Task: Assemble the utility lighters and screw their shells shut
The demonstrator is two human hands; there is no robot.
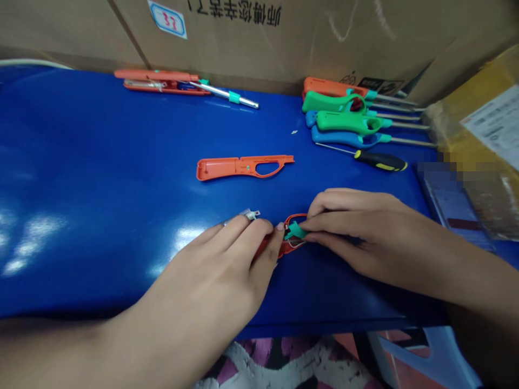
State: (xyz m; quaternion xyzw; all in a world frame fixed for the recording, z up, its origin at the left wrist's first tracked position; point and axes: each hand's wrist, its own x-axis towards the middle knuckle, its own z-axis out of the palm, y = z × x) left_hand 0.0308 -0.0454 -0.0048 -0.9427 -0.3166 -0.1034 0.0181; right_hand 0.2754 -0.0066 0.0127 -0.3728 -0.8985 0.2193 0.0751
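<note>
Currently both my hands meet at the near middle of the blue worktop (101, 189), over an open orange shell (288, 249) that lies flat there. My left hand (227, 259) has its grip clenched down on the left part of that shell, pinning it in place. My right hand (357, 232) has its grip pinched on a small teal piece (295, 231) that sits in the shell's looped end. A small metal part (252, 215) pokes out just beyond my left fingertips; I cannot tell whether it is joined to the shell. I judge the work to be about midway. The shell is open, with thin wires showing inside it. A matching orange cover (243, 166) lies apart, farther back at the centre, and is not yet on. At the far left another opened lighter (162, 81) lies with its metal tube sticking out to the right. At the far right a group of closed lighters (348, 119) in orange, green and blue lie side by side and look finished. A screwdriver (379, 160) lies just near of them. As for containers, cardboard boxes (284, 43) stand along the far edge, and I cannot see what is in them. A taped parcel (478, 135) at the right shows nothing of its contents either.
</note>
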